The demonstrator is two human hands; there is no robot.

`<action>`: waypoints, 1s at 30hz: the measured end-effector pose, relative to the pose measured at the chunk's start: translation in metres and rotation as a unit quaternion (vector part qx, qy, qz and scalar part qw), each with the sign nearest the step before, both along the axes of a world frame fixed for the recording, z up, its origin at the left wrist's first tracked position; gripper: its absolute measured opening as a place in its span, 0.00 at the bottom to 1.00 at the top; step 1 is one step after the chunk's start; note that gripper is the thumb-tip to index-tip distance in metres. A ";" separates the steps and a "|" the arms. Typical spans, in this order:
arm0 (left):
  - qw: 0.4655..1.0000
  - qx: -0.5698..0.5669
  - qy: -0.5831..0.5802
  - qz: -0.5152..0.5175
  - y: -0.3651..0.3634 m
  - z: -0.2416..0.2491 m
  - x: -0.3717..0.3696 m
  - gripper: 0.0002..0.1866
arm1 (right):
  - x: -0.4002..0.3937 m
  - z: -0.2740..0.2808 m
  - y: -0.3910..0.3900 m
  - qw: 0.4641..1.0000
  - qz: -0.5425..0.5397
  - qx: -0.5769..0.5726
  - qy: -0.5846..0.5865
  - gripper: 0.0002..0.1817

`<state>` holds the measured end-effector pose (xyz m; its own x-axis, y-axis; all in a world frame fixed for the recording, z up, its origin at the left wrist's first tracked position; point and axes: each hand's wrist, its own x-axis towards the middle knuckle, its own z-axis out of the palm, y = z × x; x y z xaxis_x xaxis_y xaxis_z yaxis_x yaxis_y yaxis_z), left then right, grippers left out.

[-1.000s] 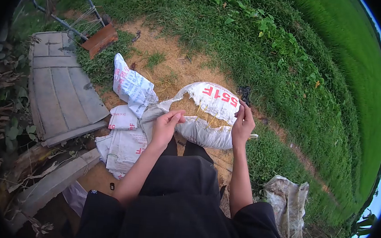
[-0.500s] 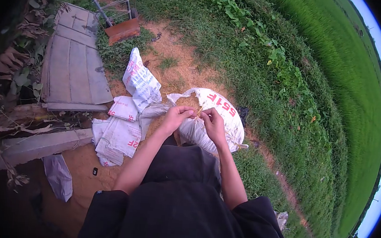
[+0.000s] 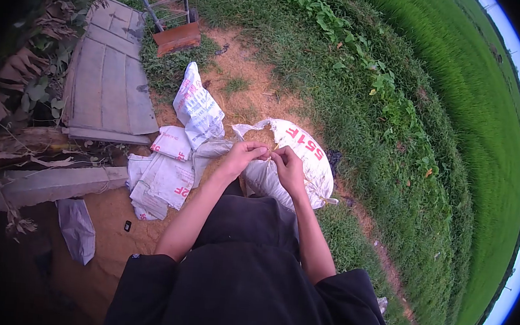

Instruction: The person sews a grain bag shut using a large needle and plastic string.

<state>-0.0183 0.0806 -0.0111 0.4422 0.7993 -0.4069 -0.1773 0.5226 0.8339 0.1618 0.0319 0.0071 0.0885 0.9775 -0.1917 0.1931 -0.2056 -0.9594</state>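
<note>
A full white woven sack with red "551F" print lies in front of my knees. Brown grain or husk shows through a ragged gap in its near left side. My left hand is closed in a pinch at the edge of this gap. Facing it, my right hand pinches too, with the fingertips of both hands nearly touching. Whatever thin thing lies between the fingertips is too small to name. On the sack's right end, a gathered corner sticks out.
Flat folded sacks lie to the left, beside a standing white sack. Further left are grey boards and a concrete beam. A small black device rests on the brown ground. A rusty-plated hand cart stands ahead; grass borders the right.
My view has turned slightly. Both hands stay pinched at the sack's gap, with only small finger movement. A yellowish strand that showed between the fingertips is now harder to see.
</note>
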 end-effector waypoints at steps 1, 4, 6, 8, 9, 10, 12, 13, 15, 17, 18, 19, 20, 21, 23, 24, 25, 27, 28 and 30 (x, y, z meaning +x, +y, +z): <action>1.000 -0.001 0.002 -0.001 0.000 0.000 0.000 0.13 | -0.001 0.000 0.000 1.000 0.000 0.000 0.000 0.06; 1.000 0.000 0.001 -0.013 -0.001 -0.001 -0.002 0.13 | -0.004 0.001 -0.002 1.000 -0.005 0.006 -0.006 0.06; 1.000 -0.003 -0.006 -0.013 0.000 -0.002 -0.005 0.13 | -0.005 0.004 -0.002 0.999 -0.001 0.009 -0.043 0.07; 1.000 -0.004 -0.012 -0.013 0.000 -0.003 -0.007 0.13 | -0.007 0.007 -0.002 0.999 0.000 0.013 -0.051 0.07; 1.000 -0.001 0.000 -0.015 -0.001 -0.001 -0.007 0.14 | -0.008 0.008 -0.001 0.998 0.001 0.016 -0.059 0.07; 1.000 0.002 0.011 -0.017 0.000 0.001 -0.008 0.14 | -0.008 0.010 0.000 0.998 0.002 0.017 -0.059 0.07; 1.000 0.008 0.007 -0.017 0.000 0.001 -0.009 0.14 | -0.008 0.011 0.001 0.999 0.011 0.016 -0.048 0.06; 1.000 0.014 0.004 -0.018 0.000 0.001 -0.010 0.14 | -0.008 0.012 0.002 0.999 0.012 0.017 -0.047 0.06; 1.000 0.017 -0.005 -0.015 0.000 0.001 -0.012 0.15 | -0.008 0.011 0.003 0.999 0.014 0.013 -0.039 0.06; 1.000 0.020 -0.013 -0.012 0.001 0.001 -0.012 0.15 | -0.011 0.008 0.004 0.999 0.004 0.023 -0.042 0.06; 1.000 0.019 -0.019 -0.010 0.002 0.001 -0.013 0.15 | -0.013 0.009 0.004 0.998 -0.005 0.033 -0.046 0.06; 1.000 0.017 -0.025 -0.008 0.002 0.000 -0.014 0.15 | -0.013 0.011 0.004 0.998 -0.005 0.034 -0.045 0.06; 1.000 0.018 -0.025 -0.008 0.002 0.000 -0.015 0.15 | -0.013 0.012 0.004 0.998 -0.001 0.028 -0.049 0.06; 0.999 0.026 -0.020 -0.011 0.002 0.000 -0.015 0.15 | -0.013 0.014 0.004 0.998 0.003 0.023 -0.052 0.06; 0.999 0.034 -0.016 -0.015 0.001 0.001 -0.016 0.15 | -0.014 0.016 0.004 0.998 0.002 0.026 -0.052 0.06; 0.999 0.037 -0.023 -0.014 0.000 0.001 -0.017 0.16 | -0.015 0.016 0.004 0.998 0.000 0.030 -0.051 0.05; 0.999 0.040 -0.029 -0.012 0.000 0.001 -0.017 0.16 | -0.016 0.017 0.003 0.998 -0.001 0.030 -0.051 0.05; 0.999 0.039 -0.032 -0.007 0.000 0.000 -0.018 0.15 | -0.018 0.017 0.002 0.998 -0.018 0.048 -0.044 0.05; 0.999 0.037 -0.036 0.000 0.000 -0.001 -0.018 0.15 | -0.019 0.016 0.002 0.998 -0.018 0.048 -0.044 0.05; 0.999 0.041 -0.025 -0.001 -0.001 0.000 -0.017 0.15 | -0.021 0.015 0.001 0.997 -0.029 0.049 -0.050 0.05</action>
